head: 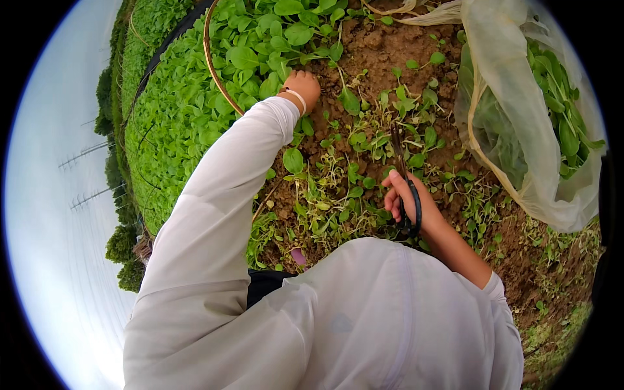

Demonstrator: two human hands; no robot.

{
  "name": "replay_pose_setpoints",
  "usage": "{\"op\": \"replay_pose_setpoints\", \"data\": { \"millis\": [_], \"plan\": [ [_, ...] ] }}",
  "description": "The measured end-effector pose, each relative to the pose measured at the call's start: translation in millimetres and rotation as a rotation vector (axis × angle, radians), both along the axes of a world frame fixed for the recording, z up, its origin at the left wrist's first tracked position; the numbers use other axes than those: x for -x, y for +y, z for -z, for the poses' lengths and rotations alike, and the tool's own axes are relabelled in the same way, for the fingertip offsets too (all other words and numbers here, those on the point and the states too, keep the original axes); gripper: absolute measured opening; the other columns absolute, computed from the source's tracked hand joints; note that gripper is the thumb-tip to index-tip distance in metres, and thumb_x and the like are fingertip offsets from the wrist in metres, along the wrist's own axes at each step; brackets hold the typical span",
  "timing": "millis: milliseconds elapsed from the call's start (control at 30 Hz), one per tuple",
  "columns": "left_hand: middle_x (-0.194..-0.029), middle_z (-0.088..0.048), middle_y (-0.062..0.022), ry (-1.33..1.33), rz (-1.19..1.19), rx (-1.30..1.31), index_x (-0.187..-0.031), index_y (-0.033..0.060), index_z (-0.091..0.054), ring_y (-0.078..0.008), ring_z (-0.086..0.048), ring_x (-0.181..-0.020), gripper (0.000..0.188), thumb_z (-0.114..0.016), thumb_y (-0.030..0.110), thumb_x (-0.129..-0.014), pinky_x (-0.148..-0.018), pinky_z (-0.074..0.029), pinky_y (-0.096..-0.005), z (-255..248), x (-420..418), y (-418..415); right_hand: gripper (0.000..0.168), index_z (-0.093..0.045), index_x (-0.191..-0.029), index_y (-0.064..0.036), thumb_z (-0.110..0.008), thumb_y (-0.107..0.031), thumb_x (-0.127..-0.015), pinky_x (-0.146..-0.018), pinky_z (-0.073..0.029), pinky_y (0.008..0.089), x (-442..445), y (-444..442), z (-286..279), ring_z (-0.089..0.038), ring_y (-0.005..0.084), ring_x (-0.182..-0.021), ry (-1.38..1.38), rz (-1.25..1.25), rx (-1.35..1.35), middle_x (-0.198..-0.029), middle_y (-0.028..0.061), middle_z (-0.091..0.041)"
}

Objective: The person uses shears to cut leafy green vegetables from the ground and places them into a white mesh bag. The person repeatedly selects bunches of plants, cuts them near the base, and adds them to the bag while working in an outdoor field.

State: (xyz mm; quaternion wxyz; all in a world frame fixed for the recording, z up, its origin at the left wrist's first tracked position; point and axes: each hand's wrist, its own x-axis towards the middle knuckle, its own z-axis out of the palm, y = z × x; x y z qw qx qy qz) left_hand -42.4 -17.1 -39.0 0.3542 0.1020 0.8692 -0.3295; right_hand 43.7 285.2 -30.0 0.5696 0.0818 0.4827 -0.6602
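Observation:
My left hand (pixel 305 89), with a pale band at the wrist, is at the edge of a dense bed of leafy green seedlings (pixel 243 57). Its fingers curl down toward the soil, and whether they pinch a plant is hidden by the back of the hand. Lower and to the right, my right hand (pixel 409 197) grips a pair of dark-handled scissors (pixel 397 146). The blades point away from me over small cut leaves and stems on the brown soil (pixel 373 46). I cannot tell whether the blades are apart.
A translucent plastic bag (pixel 507 73) holding picked greens (pixel 560 107) stands at the right. A thin bent hoop (pixel 208 53) arches over the bed near my left forearm. Leaf scraps (pixel 317 195) litter the ground before me. Trees (pixel 124 243) and pylons lie beyond.

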Motion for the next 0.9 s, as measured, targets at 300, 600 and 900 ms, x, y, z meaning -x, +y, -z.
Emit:
{"op": "replay_pose_setpoints", "data": {
  "millis": [300,600,900],
  "plan": [
    [-0.108,-0.058,-0.0149,-0.199,-0.051,0.247,-0.127,0.0000,-0.037,-0.0280,-0.053,-0.103,0.044,-0.041,0.012,-0.086,-0.104,-0.017,-0.0475,7,-2,-21,0.045,-0.048,-0.094,0.000,-0.044,-0.044,-0.088,-0.038,-0.036,0.0214,1,0,5,-0.044,0.0087,-0.040,-0.008,0.000,-0.032,-0.056,0.0040,-0.050],
    [-0.076,-0.064,-0.0044,-0.321,0.084,0.207,-0.076,0.0146,-0.066,-0.0221,-0.059,-0.073,0.013,-0.054,0.015,-0.079,-0.068,-0.038,-0.0367,-1,-8,-22,0.043,-0.049,-0.093,0.000,-0.045,-0.043,-0.088,-0.038,-0.036,0.0215,0,3,1,-0.044,0.0084,-0.041,-0.004,0.003,-0.022,-0.056,0.0038,-0.050],
    [-0.082,-0.062,-0.0058,-0.214,-0.055,-0.152,-0.092,0.0074,-0.059,-0.0249,-0.057,-0.076,0.025,-0.049,0.030,-0.087,-0.073,-0.041,-0.0358,-90,14,10,0.041,-0.048,-0.093,-0.001,-0.047,-0.042,-0.087,-0.039,-0.037,0.0216,-4,2,-15,-0.045,0.0089,-0.041,0.092,-0.031,0.020,-0.056,0.0030,-0.050]
  ]
}}
